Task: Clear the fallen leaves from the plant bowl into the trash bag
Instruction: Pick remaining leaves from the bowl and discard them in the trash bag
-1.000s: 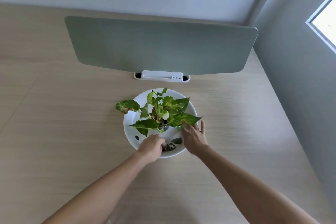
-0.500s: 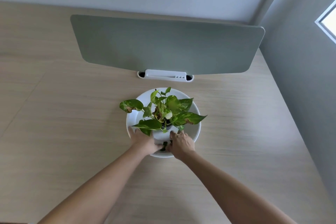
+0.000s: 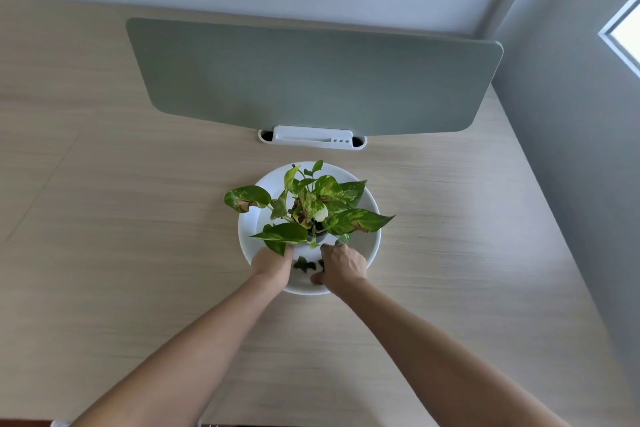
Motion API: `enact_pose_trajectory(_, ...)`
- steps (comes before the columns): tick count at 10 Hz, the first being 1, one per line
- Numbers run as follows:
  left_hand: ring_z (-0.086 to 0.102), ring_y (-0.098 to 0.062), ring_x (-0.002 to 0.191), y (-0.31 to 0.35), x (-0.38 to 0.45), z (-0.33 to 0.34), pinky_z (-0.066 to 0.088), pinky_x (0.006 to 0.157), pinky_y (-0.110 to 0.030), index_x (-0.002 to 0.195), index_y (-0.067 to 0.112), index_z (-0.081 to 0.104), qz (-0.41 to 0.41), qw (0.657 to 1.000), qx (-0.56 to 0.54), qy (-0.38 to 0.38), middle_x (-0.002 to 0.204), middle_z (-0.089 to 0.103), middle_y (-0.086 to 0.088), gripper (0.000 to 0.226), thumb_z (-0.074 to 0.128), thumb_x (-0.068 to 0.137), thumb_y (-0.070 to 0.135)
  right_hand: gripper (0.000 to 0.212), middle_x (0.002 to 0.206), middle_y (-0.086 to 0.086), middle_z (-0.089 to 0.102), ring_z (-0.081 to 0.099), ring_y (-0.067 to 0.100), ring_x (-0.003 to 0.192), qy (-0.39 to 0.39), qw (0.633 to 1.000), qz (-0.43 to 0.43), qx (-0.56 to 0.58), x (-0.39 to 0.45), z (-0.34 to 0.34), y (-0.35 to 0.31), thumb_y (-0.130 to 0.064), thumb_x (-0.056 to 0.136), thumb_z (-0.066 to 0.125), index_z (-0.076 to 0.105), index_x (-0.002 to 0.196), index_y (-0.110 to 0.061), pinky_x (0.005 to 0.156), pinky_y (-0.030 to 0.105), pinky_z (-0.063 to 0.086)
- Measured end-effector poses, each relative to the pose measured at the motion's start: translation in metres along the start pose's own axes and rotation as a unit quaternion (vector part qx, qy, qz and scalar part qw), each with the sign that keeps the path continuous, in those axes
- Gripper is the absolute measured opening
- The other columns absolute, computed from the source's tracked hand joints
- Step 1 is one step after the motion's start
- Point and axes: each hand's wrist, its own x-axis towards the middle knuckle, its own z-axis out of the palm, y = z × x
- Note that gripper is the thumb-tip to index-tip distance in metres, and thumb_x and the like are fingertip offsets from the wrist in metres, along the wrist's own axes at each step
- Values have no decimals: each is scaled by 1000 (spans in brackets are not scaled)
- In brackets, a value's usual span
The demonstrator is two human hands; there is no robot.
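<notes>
Fallen leaves (image 3: 304, 264) lie in plant bowl (image 3: 372, 239), centre frame. Left hand (image 3: 272, 265), right hand (image 3: 343, 267) curled either side; grip unclear. Risk: knuckles snag live plant (image 3: 311, 211), tipping it. Trash bag unseen.

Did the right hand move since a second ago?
Yes. The right hand slid from the bowl's right side toward the near rim, closer to the left hand, by the fallen leaves.
</notes>
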Motion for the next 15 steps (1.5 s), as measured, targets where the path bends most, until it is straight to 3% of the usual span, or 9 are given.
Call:
enact_pose_trajectory(1,67,-31,90,-9,7,-10,56,78,-33,95,10,58,77,994,73,8,95,69,-11,19,47,92,25,28,109,9,64,63,29,99,17,1000,1,-9,2,4,-6,-23,85,65,58,111,-14,75,36,52)
enact_pose_trajectory(2,63,-17,81,-12,4,-6,48,67,-15,97,14,54,167,971,166,-28,88,61,1,6,52,92,12,22,108,14,64,63,33,99,30,999,-10,6,4,9,-4,-5,88,49,61,106,-8,77,37,52)
enact_pose_trajectory(4,61,-32,97,-2,-15,19,52,76,-35,108,16,56,189,938,290,5,117,54,-10,36,69,79,34,20,93,19,70,63,30,79,27,993,-25,114,11,5,12,8,77,51,68,82,-3,67,30,48)
enact_pose_trajectory(5,61,-33,99,3,-15,29,52,78,-39,106,11,60,195,933,303,21,121,52,-12,24,64,85,22,23,87,19,72,62,29,72,31,986,-4,163,16,-2,27,11,73,52,71,75,-2,63,28,49)
enact_pose_trajectory(8,64,-33,90,-12,2,11,51,78,-34,80,4,66,249,952,179,7,90,67,-13,13,59,76,-6,20,95,13,72,68,29,86,15,980,-12,199,13,-23,47,4,76,65,75,88,-7,69,24,53)
enact_pose_trajectory(10,57,-11,66,-12,9,-20,42,57,-17,106,-1,65,158,968,196,-4,80,63,-2,25,47,92,8,27,104,11,71,63,27,99,-62,991,-106,53,14,-25,35,2,86,49,73,95,-7,85,30,52)
enact_pose_trajectory(11,62,-24,98,-6,6,-25,46,81,-27,100,11,68,241,894,377,-19,104,68,-4,22,52,91,22,27,105,15,70,63,31,100,-59,991,-123,-6,15,-24,27,-8,90,45,71,99,-5,85,35,52)
enact_pose_trajectory(13,44,-33,126,-2,4,-17,33,104,-43,138,30,32,195,844,499,-4,138,46,-6,77,63,72,54,45,116,11,49,55,33,104,-66,993,-74,-64,17,-18,26,-50,74,68,62,110,-23,83,37,49)
enact_pose_trajectory(15,59,-29,108,-12,12,4,50,79,-32,116,25,53,241,867,435,19,113,62,-2,47,63,78,52,45,122,16,51,59,35,108,-50,996,-26,-71,17,-4,16,-27,79,72,59,119,-13,82,38,53)
